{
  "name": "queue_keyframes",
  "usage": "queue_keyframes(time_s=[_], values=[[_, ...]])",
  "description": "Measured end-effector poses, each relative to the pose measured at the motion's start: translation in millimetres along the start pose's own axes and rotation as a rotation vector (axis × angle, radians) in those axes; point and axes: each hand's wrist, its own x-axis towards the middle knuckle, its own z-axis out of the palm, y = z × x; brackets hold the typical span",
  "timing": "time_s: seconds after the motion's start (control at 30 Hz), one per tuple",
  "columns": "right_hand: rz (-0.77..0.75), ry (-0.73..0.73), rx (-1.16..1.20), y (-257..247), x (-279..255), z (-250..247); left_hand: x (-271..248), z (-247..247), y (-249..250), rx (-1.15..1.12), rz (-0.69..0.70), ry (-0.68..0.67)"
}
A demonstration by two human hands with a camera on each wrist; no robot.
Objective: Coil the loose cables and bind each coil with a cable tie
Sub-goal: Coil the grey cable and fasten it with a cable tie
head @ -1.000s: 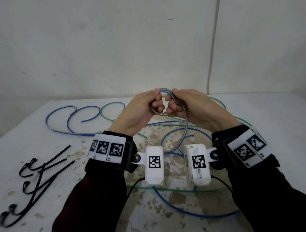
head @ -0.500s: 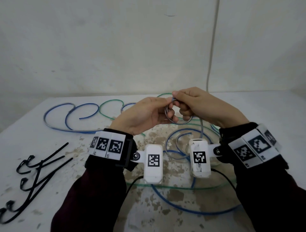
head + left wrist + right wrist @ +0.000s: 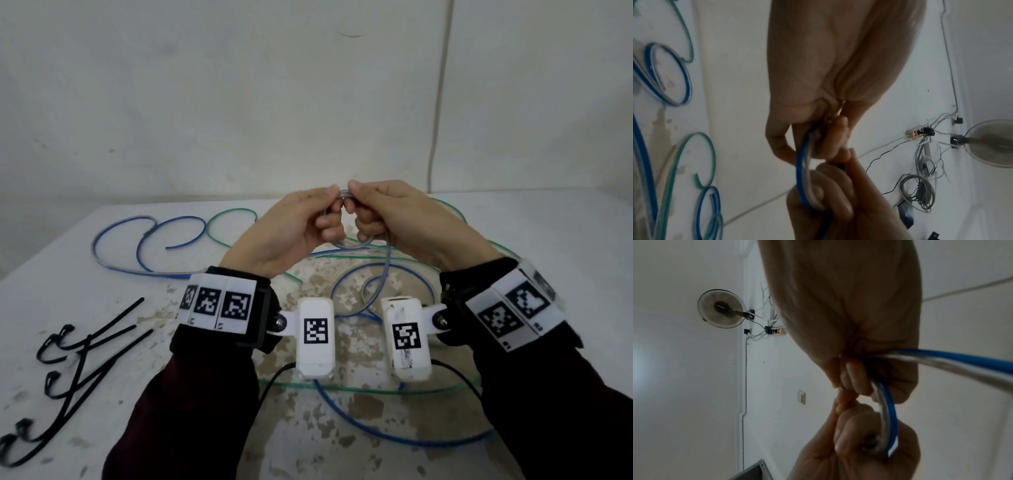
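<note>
Your worn white tabletop [image 3: 565,240], flaked brown at its centre, carries loose blue and green cables [image 3: 376,435] sprawled in wide curves. Raised above its middle, your left hand [image 3: 291,229] and right hand [image 3: 404,219] meet thumb to thumb, each with fingers curled round a small coil of blue-and-clear cable [image 3: 352,244]; its free tail drops to the table between your wrists. Black plastic cable ties [image 3: 85,346] lie in a loose heap at the table's left.

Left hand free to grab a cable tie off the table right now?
Probably not yet: the left hand and right hand both grip the small coil. The ties lie unobstructed on its side.
</note>
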Motion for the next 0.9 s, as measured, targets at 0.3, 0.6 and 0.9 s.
queue_keyframes(time_s=[0.3, 0.6, 0.9], values=[[0.022, 0.027, 0.038, -1.9, -0.5, 6.4, -4.7, 0.7, 4.7, 0.079, 0.008, -0.042], [-0.012, -0.006, 0.128, -1.9, -0.6, -3.9, -3.2, -0.1, 6.3, 0.011, 0.044, 0.033], [-0.056, 0.004, 0.194, -4.2, -1.6, -1.2, 1.6, 1.9, 1.6, -0.068, 0.143, 0.078]])
